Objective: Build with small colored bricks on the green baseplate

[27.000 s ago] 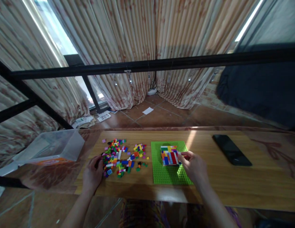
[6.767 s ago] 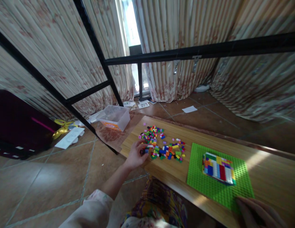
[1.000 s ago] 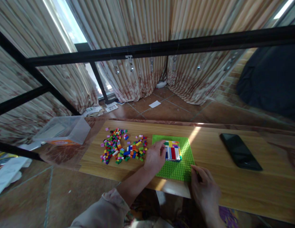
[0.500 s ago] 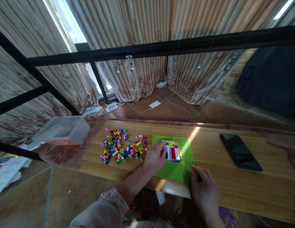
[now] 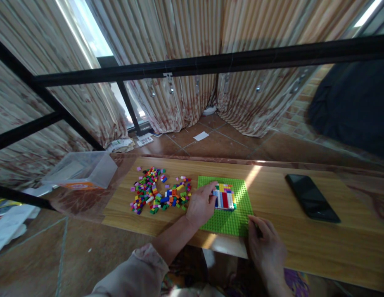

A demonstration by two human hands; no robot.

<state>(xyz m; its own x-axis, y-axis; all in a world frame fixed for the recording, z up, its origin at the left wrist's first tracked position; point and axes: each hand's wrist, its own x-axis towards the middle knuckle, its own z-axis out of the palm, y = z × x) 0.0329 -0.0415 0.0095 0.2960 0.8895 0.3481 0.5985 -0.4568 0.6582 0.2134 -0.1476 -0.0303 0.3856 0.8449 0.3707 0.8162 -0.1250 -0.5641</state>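
Note:
On the wooden board lies a green studded baseplate (image 5: 224, 227). It carries a low block of toy bricks (image 5: 224, 199), with white, red and blue strips in front and mixed colours behind. My left hand (image 5: 202, 205) reaches over the plate's left part, its curled thumb and fingers at the block's left edge; whatever lies between them is hidden. At the plate's lower right corner, my right hand (image 5: 266, 241) has its thumb and index finger closed on the plate's edge. The other fingers of that hand are folded under.
Loose toy bricks (image 5: 148, 185) are spread left of the plate. A clear plastic box (image 5: 100, 169) stands at far left. To the right lies a black phone (image 5: 312, 198). A black metal rail (image 5: 192, 66) crosses above the board's far side.
My left index finger has lifted slightly toward the far side of the brick block. The right hand stays at the plate's corner.

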